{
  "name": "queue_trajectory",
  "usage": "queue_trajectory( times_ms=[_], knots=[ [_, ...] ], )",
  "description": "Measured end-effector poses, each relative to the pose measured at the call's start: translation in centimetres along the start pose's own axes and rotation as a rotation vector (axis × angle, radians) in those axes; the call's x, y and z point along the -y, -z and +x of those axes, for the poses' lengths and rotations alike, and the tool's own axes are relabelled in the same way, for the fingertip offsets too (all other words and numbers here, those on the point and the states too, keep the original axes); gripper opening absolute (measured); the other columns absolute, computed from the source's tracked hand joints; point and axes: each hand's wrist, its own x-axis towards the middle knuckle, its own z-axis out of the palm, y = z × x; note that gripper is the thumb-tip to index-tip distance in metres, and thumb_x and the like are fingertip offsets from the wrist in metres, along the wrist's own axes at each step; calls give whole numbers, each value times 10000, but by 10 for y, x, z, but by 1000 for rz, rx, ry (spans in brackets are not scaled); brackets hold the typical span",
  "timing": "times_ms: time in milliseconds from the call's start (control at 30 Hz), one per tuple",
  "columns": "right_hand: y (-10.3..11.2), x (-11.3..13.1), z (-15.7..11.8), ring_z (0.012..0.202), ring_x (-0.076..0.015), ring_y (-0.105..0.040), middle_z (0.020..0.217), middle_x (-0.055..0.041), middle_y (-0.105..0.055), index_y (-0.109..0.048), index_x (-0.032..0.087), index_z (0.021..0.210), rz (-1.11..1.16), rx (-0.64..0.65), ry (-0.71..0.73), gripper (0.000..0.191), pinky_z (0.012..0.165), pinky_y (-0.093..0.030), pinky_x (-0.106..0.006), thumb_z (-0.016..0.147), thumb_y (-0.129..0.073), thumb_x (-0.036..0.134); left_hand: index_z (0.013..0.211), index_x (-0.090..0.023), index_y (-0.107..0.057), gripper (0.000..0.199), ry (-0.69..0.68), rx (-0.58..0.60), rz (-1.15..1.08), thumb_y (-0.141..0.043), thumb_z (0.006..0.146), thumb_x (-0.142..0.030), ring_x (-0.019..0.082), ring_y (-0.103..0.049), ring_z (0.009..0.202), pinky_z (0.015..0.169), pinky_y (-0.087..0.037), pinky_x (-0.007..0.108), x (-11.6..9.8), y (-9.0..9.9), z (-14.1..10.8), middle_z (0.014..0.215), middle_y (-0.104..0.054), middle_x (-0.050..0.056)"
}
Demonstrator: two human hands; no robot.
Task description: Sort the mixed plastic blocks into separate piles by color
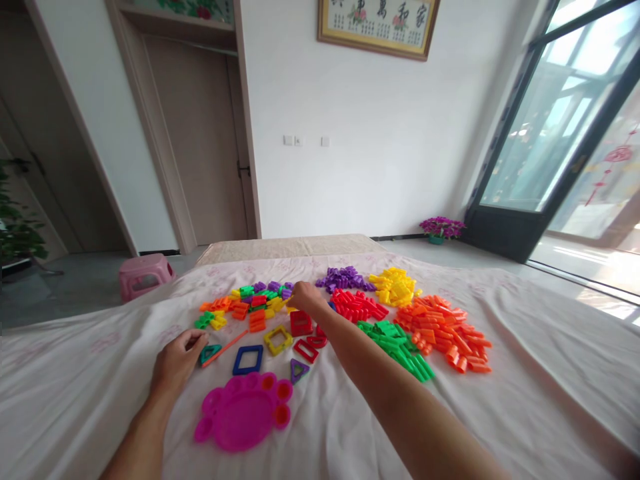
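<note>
My left hand (179, 353) is closed in a loose pinch just left of a teal triangle frame (209, 353); anything between its fingertips is too small to make out. An orange stick (226, 348) lies slantwise beside the triangle. Farther out, my right hand (306, 298) reaches down at the right end of a spread of mixed coloured blocks (257, 301). Its fingers are bent together and partly hidden, so what they grip cannot be made out. Under that forearm lie a red square piece (301, 323) and a yellow frame (278, 340).
Purple (345, 279), yellow (395, 287), red (357, 305), green (399, 350) and orange block piles (445, 330) lie to the right. Nearer are a blue square frame (248, 360), a purple triangle (299, 370) and a pink paw-shaped tray (243, 419). A pink stool (145, 275) stands beyond the cloth.
</note>
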Motion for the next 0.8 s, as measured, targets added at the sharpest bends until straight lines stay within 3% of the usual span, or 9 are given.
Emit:
queue_trajectory(
  times_ms=[100,200,333,433,533,667,800],
  knots=[
    [10,-25,-2,989,-207,-716,1065,-67,-770,-775,231,1047,84,-51,27,290,736,-487,-218,802,-729,380,911,-222,-727,334,-6,14,-2,-602,802,-513,251,-715,883,744,-486,290,3,0,1,896,-787,40],
    [23,-70,-3,909,-179,-713,981,-52,-772,-771,198,1022,254,-183,-11,275,699,-467,-203,821,-706,374,926,-221,-721,343,-16,22,-4,-597,805,-517,251,-714,893,763,-488,292,6,0,2,910,-787,42],
    [47,-151,-10,789,-149,-701,905,-28,-766,-766,200,1067,396,-402,-224,291,657,-464,-193,820,-669,317,937,-225,-720,339,-9,29,11,-591,804,-508,245,-708,915,758,-482,287,8,-1,4,924,-783,38],
    [70,-207,-21,754,-159,-701,872,-56,-764,-767,168,1075,375,-466,-355,309,648,-471,-205,830,-626,294,934,-234,-723,341,-9,28,44,-588,806,-520,241,-709,903,743,-481,283,10,-2,6,909,-781,29],
    [91,-249,-36,817,-199,-714,871,-97,-766,-770,138,1076,333,-518,-467,332,696,-490,-233,825,-599,271,924,-242,-726,354,-10,27,79,-582,808,-544,242,-710,864,733,-487,285,15,-4,8,876,-778,24],
    [103,-277,-49,990,-266,-710,1038,-168,-759,-760,108,1126,287,-567,-573,389,802,-506,-278,798,-581,213,914,-240,-727,351,-30,14,82,-580,811,-542,247,-712,852,722,-490,287,18,-6,10,859,-780,30],
    [92,-266,-44,1098,-259,-682,1183,-151,-732,-744,134,1182,276,-562,-506,441,882,-500,-285,788,-546,148,942,-239,-724,348,-32,19,54,-581,816,-530,242,-708,893,738,-483,288,18,-7,9,907,-780,33]
  ],
)
